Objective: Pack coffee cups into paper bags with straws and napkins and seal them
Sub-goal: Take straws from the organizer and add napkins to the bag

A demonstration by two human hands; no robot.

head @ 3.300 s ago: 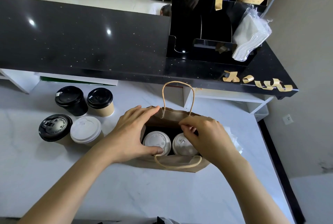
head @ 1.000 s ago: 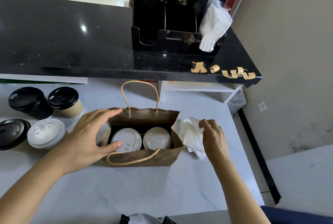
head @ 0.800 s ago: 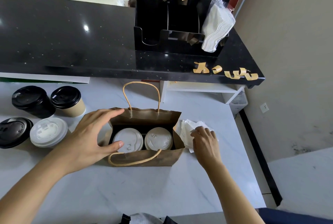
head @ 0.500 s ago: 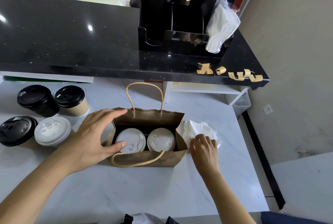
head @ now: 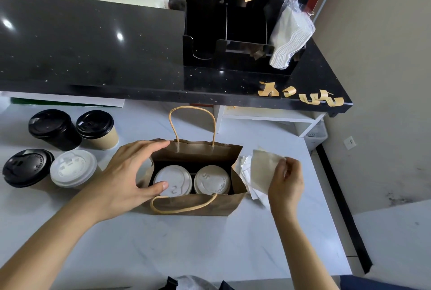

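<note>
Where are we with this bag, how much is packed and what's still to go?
Done: two white-lidded cups stand in the open paper bag. In hand: the right hand pinches a napkin beside the bag while the left hand holds its mouth open. Left: napkin in, no straw visible yet, bag unsealed, and four more cups wait on the table.

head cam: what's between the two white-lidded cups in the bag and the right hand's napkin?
Head view: only the brown paper bag's right end wall and loose white napkins on the table; right hand pinches one napkin.
</note>
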